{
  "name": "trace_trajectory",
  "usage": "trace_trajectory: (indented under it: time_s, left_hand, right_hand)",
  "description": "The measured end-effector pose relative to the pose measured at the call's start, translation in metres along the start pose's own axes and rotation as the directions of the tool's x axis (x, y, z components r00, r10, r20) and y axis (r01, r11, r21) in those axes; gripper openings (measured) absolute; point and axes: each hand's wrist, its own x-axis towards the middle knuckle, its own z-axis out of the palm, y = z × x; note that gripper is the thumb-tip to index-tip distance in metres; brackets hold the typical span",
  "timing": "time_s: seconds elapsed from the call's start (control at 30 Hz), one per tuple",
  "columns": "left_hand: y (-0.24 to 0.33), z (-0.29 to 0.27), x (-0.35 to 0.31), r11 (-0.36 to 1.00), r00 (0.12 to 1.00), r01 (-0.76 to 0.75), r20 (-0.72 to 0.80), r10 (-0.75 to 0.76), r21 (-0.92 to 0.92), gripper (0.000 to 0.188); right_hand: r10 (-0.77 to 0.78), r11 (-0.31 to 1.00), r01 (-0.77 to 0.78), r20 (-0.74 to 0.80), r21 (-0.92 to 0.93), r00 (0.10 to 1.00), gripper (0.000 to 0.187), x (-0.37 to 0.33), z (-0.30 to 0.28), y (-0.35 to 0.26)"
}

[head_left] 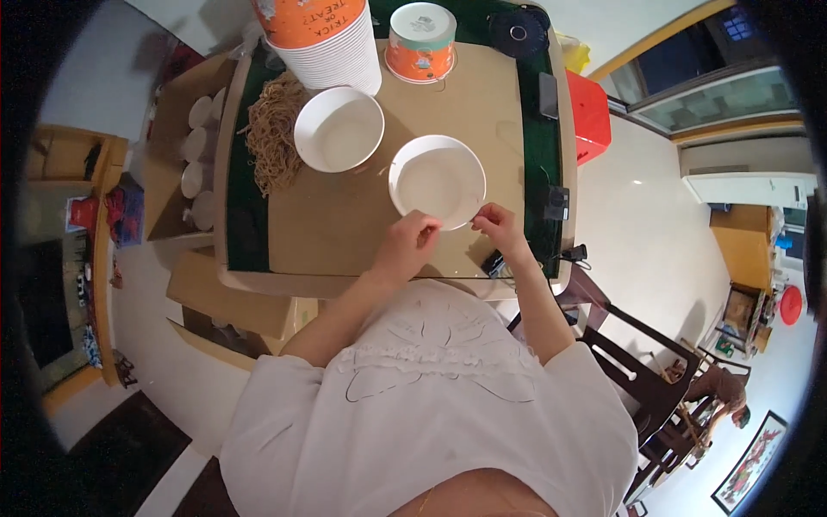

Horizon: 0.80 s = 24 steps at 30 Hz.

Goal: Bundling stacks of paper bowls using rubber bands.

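A white paper bucket (pixel 437 181) stands upright with its mouth toward me on the cardboard-covered table. My left hand (pixel 412 243) is closed in a pinch at the near left of its rim. At the near right of the same rim, my right hand (pixel 500 231) pinches too, thumb against fingers. Whatever is between the fingertips is too small to make out. A second white bucket (pixel 339 129) sits open-mouthed just beyond, to the left. Next to it lies a tangled heap of brown cords (pixel 274 129).
Behind stand a tall stack of nested buckets (pixel 332 60) and an upturned orange bucket (pixel 420 59). A dark round object (pixel 519 32) lies at the far right corner, with a phone (pixel 548 95) nearby. Cardboard boxes (pixel 233 297) flank the table's left; a dark chair (pixel 620 345) stands right.
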Motion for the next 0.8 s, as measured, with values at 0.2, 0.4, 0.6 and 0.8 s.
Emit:
trace_trajectory:
  time_s: [0.2, 0.4, 0.6, 0.8]
  left_hand:
    - [-0.007, 0.011, -0.019, 0.994, 0.992, 0.106, 0.074, -0.105, -0.008, 0.011]
    - [-0.061, 0.003, -0.029, 0.824, 0.847, 0.524, 0.234, -0.477, -0.216, 0.020]
    - [-0.066, 0.005, -0.024, 0.877, 0.864, 0.476, 0.227, -0.450, -0.073, 0.019]
    - [-0.037, 0.012, -0.024, 0.963, 0.957, 0.249, 0.125, -0.260, 0.101, 0.019]
  right_hand:
    - [0.132, 0.987, -0.102, -0.259, 0.125, 0.957, 0.019, -0.013, 0.015, -0.002]
    - [0.011, 0.998, 0.007, -0.264, 0.068, 0.964, 0.026, -0.010, 0.022, 0.011]
    - [0.018, 0.997, 0.004, -0.284, 0.077, 0.959, 0.016, 0.000, 0.027, 0.015]
    - [0.049, 0.985, -0.023, -0.149, 0.173, 0.988, 0.013, -0.017, 0.026, 0.003]
